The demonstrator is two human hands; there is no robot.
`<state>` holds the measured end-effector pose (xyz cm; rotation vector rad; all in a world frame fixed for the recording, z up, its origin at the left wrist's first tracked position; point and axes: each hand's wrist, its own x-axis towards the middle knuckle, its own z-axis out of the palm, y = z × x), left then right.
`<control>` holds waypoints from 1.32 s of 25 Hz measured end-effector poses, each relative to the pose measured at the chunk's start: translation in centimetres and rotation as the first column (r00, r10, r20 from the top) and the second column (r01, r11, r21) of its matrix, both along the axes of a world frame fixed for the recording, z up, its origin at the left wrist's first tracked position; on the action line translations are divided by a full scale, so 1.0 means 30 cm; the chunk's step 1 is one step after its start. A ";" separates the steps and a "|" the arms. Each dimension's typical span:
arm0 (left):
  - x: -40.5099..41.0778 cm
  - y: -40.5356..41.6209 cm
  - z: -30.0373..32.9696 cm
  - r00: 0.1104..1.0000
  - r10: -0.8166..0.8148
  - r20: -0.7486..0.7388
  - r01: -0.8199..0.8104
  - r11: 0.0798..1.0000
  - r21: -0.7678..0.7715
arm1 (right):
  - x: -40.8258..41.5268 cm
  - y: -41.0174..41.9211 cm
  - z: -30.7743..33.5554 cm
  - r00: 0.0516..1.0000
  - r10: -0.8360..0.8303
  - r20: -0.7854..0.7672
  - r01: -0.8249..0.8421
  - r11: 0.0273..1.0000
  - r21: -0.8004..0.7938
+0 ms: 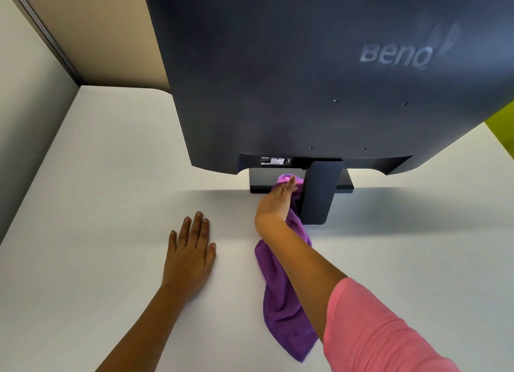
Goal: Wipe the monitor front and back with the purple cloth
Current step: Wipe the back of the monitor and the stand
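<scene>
Fingers: right hand (274, 202) presses fuzzy purple cloth (283, 302) against matte stand (319, 193) | left hand (192, 249) flat, spread

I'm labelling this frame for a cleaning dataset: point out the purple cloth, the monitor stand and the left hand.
purple cloth (281, 310): head view, hanging lower part.
monitor stand (319, 193): head view, upright neck.
left hand (190, 256): head view, back of hand.

right hand (275, 202) wiping stand (319, 193) (purple cloth (283, 296))
</scene>
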<state>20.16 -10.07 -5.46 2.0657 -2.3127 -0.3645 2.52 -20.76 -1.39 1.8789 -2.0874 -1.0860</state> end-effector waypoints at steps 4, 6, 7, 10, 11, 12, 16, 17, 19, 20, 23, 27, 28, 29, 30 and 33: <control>0.002 -0.001 0.008 1.000 0.000 -0.013 0.001 1.000 0.021 | 0.000 0.039 0.001 0.990 0.076 -0.122 -0.064 0.993 0.100; 0.004 -0.001 0.007 1.000 0.002 -0.007 -0.001 1.000 0.023 | -0.005 0.060 0.006 0.987 0.131 -0.093 -0.119 0.985 0.122; 0.005 -0.001 0.005 1.000 0.006 -0.003 -0.006 1.000 0.026 | -0.013 0.067 0.014 0.987 0.150 -0.059 -0.143 0.984 0.109; 0.007 0.000 0.006 1.000 0.019 0.006 -0.019 0.999 0.036 | -0.051 0.109 0.041 0.974 0.181 0.138 -0.176 0.983 -0.050; 0.005 0.001 0.009 1.000 0.022 0.010 -0.023 0.999 0.040 | -0.066 0.139 0.046 0.946 0.211 0.245 -0.183 0.974 -0.133; 0.000 0.003 0.012 1.000 0.028 0.012 -0.028 0.999 0.046 | -0.085 0.179 0.048 0.908 0.261 0.328 -0.194 0.955 -0.223; -0.048 0.018 0.017 0.998 0.069 0.008 -0.069 0.996 0.060 | -0.204 0.361 0.004 0.702 0.519 0.486 -0.232 0.813 -0.533; -0.063 0.023 0.016 0.997 0.078 0.001 -0.078 0.995 0.060 | -0.246 0.392 -0.013 0.663 0.551 0.507 -0.208 0.786 -0.582; -0.113 0.030 0.015 0.997 0.075 -0.033 -0.073 0.996 0.048 | -0.357 0.425 -0.027 0.657 0.556 0.509 -0.138 0.753 -0.643; -0.147 0.033 0.018 0.997 0.060 -0.045 -0.058 0.997 0.043 | -0.418 0.433 -0.030 0.673 0.532 0.514 -0.093 0.750 -0.654; -0.278 0.027 0.030 0.997 0.022 -0.077 -0.020 0.999 0.031 | -0.600 0.416 -0.014 0.679 0.323 0.659 0.189 0.791 -0.582; -0.441 0.028 0.027 0.994 0.036 -0.103 -0.032 0.999 0.041 | -0.756 0.302 -0.007 0.530 0.117 0.840 0.590 0.660 -0.465; -0.472 0.036 0.024 0.994 0.051 -0.098 -0.048 0.998 0.041 | -0.771 0.262 0.001 0.425 0.111 0.898 0.669 0.629 -0.395; -0.499 0.046 0.021 0.993 0.074 -0.096 -0.070 0.997 0.037 | -0.776 0.221 0.007 0.332 0.097 0.938 0.697 0.645 -0.314; -0.524 0.056 0.020 0.991 0.097 -0.094 -0.095 0.995 0.031 | -0.774 0.180 0.009 0.314 0.090 0.945 0.658 0.697 -0.285; -0.568 0.074 0.020 0.986 0.155 -0.056 -0.153 0.988 0.026 | -0.733 0.073 -0.006 0.496 0.214 0.842 0.272 0.882 -0.385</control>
